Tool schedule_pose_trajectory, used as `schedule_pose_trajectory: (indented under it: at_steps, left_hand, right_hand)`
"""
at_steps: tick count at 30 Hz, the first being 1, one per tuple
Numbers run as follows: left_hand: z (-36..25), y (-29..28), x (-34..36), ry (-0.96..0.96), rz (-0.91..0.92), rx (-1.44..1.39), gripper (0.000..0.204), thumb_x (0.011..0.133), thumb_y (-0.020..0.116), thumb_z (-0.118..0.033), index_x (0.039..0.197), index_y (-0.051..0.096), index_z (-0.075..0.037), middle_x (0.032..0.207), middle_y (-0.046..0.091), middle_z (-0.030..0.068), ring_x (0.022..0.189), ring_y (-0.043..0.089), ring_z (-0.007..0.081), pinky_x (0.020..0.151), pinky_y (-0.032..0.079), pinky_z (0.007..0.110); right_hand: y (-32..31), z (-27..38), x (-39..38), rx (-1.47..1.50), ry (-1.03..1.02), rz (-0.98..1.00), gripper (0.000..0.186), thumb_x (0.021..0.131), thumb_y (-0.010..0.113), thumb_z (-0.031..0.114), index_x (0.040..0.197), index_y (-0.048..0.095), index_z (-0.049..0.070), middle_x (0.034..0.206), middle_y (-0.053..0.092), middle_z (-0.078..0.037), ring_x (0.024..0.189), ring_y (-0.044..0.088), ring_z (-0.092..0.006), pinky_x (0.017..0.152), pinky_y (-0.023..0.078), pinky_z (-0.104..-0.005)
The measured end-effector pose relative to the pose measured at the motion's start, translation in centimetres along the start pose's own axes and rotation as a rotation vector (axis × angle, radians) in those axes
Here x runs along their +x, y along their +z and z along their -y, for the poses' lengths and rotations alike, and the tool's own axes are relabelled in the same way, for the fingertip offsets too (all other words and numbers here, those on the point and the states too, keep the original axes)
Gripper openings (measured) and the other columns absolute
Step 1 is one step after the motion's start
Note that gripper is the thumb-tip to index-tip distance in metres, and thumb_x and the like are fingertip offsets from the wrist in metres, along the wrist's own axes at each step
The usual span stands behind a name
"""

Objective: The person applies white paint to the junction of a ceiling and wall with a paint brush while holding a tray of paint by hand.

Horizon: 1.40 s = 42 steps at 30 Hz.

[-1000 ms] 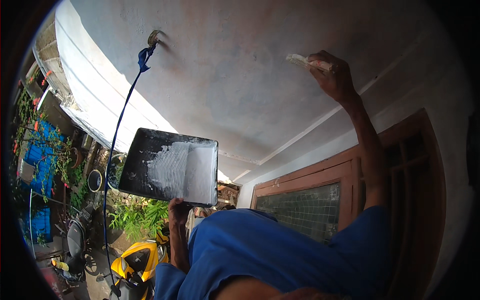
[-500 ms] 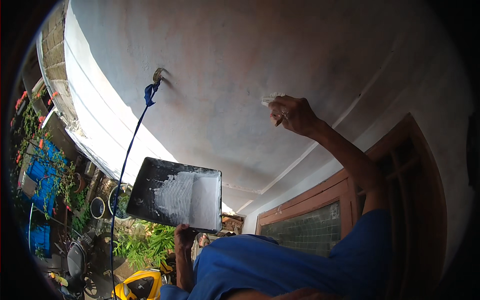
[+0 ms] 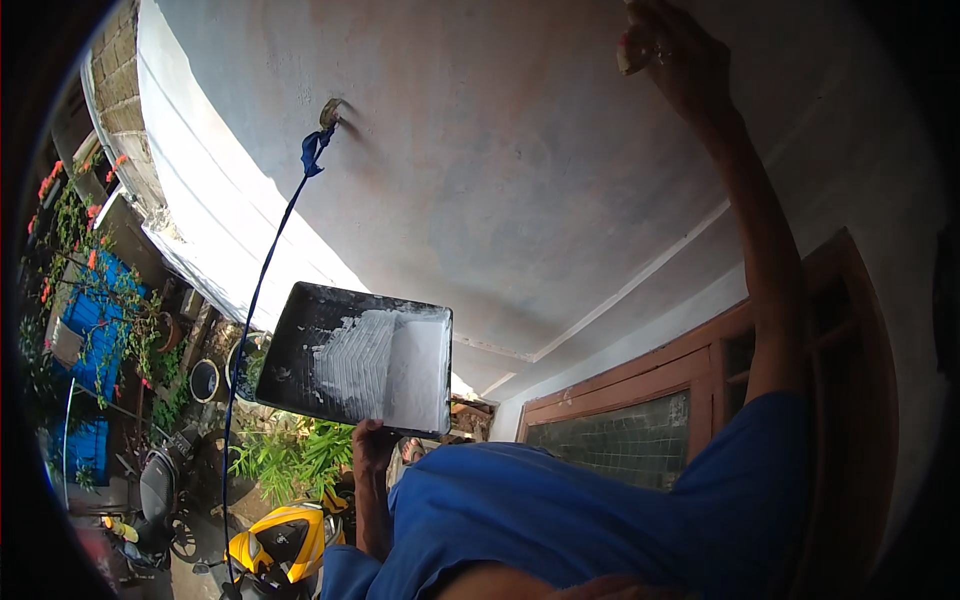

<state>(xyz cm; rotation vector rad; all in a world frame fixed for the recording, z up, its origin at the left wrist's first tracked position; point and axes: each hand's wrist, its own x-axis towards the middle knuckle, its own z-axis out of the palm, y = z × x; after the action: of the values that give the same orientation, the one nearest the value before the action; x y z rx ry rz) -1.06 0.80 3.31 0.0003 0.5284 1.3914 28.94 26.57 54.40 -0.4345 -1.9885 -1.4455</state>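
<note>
At near left, the left hand [image 3: 369, 446] grips the paint tray [image 3: 288, 345] by its near rim; probably light and stiff, it is best held under the paint [image 3: 416, 368], which could slop. Far right, the right hand [image 3: 690, 62] clasps a stiff-looking brush [image 3: 630, 55].

Over here the person wears a blue top [image 3: 560, 500], loose-cut and softly creased, across the lower middle of the frame. Its neckline [image 3: 470, 572] curves at the bottom edge. The right sleeve [image 3: 755, 440], lower right, ends short and wide; the right hand [image 3: 690, 65] and left hand [image 3: 370, 450] are bare.
</note>
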Motion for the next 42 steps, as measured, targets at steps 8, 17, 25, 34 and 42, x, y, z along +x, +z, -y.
schedule_pose_trajectory:
  at_steps: [8, 17, 25, 34, 42]
  left_hand:
    - [0.2, -0.6, 1.2, -0.006, -0.022, -0.023, 0.040, 0.066, 0.052, -0.011, 0.103, 0.053, 0.005, 0.104, 0.058, 0.0148, 0.100, 0.052, 0.0278, 0.094, 0.035, 0.043]
    - [0.0, -1.4, 0.6, 0.007, -0.111, 0.048, 0.050, 0.064, 0.058, -0.017, 0.110, 0.051, 0.002, 0.109, 0.057, 0.0133, 0.101, 0.052, 0.0283, 0.090, 0.038, 0.044]
    - [0.1, -0.1, 0.6, 0.003, -0.107, -0.066, 0.052, 0.062, 0.055, -0.012, 0.111, 0.048, 0.006, 0.114, 0.053, 0.0162, 0.108, 0.048, 0.0301, 0.098, 0.032, 0.042]
    - [0.3, 0.7, 0.7, 0.003, -0.207, -0.058, 0.050, 0.062, 0.056, -0.011, 0.109, 0.050, 0.005, 0.109, 0.057, 0.0141, 0.101, 0.053, 0.0267, 0.094, 0.037, 0.038]
    - [0.4, 0.1, 0.7, 0.019, -0.229, -0.074, 0.043, 0.064, 0.055, -0.011, 0.103, 0.054, 0.005, 0.107, 0.058, 0.0147, 0.100, 0.053, 0.0276, 0.094, 0.036, 0.040]
  right_hand:
    - [5.8, 23.2, -20.7, 0.408, 0.158, 0.496, 0.017, 0.067, 0.057, 0.008, 0.083, 0.053, 0.005, 0.083, 0.047, -0.005, 0.083, 0.052, -0.0192, 0.061, 0.051, -0.0311]
    - [9.2, 25.8, -26.0, 0.719, 0.533, 0.607, 0.018, 0.070, 0.057, 0.004, 0.088, 0.059, 0.007, 0.089, 0.058, -0.006, 0.079, 0.060, -0.0238, 0.061, 0.051, -0.0357]
    - [4.8, 18.6, -21.2, 0.353, 0.426, 0.169, 0.025, 0.070, 0.065, 0.001, 0.094, 0.061, 0.006, 0.090, 0.060, -0.008, 0.084, 0.060, -0.0245, 0.072, 0.051, -0.0304]
    - [11.8, 33.8, -37.1, 0.814, 0.612, 0.730, 0.013, 0.073, 0.052, 0.005, 0.085, 0.054, 0.008, 0.084, 0.055, -0.008, 0.081, 0.057, -0.0252, 0.064, 0.050, -0.0375]
    - [13.2, 25.2, -30.2, 0.754, 0.565, 0.630, 0.018, 0.069, 0.063, 0.008, 0.086, 0.059, 0.007, 0.086, 0.059, -0.007, 0.081, 0.060, -0.0254, 0.064, 0.051, -0.0365]
